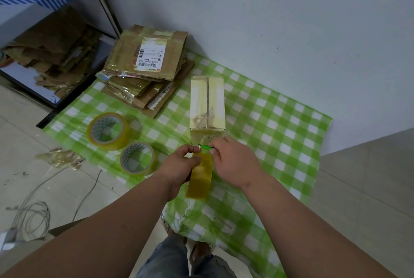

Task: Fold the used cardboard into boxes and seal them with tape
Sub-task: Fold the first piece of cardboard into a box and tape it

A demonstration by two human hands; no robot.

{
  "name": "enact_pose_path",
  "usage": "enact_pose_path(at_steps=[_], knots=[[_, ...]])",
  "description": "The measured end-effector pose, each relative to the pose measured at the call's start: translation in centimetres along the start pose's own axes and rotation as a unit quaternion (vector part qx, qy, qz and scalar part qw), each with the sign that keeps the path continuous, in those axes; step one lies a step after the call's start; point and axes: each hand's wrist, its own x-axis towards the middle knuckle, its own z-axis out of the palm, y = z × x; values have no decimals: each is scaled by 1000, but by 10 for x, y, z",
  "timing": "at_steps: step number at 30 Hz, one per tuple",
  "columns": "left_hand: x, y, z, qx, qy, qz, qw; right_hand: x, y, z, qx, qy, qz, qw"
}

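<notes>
Nearest us, the left hand (181, 165) is gripping the tape roll (200, 177) on edge, fingers curled round it. The right hand (233, 161) is pinching a small green cutter (207, 147) at the stretched strip. Just beyond sits the box (207, 103), seam already taped; I'd say the cut comes next, needing the strip kept taut. Far left, flattened cardboard (145, 69) is waiting.

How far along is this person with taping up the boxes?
One tall cardboard box stands folded, tape over its top seam. The left hand grips a yellowish tape roll; the right hand holds a small green cutter at the strip. A stack of flattened cardboard remains, with two spare tape rolls nearby.
</notes>
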Motion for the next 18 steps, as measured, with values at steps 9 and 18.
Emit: enact_pose_path(at_steps=[9, 18], knots=[[1, -5, 0, 3, 16, 21, 1000, 5, -10, 3, -30, -5, 8, 1000], [3, -1, 1, 28, 16, 17, 999, 12, -12, 4, -50, -1, 33, 998]])
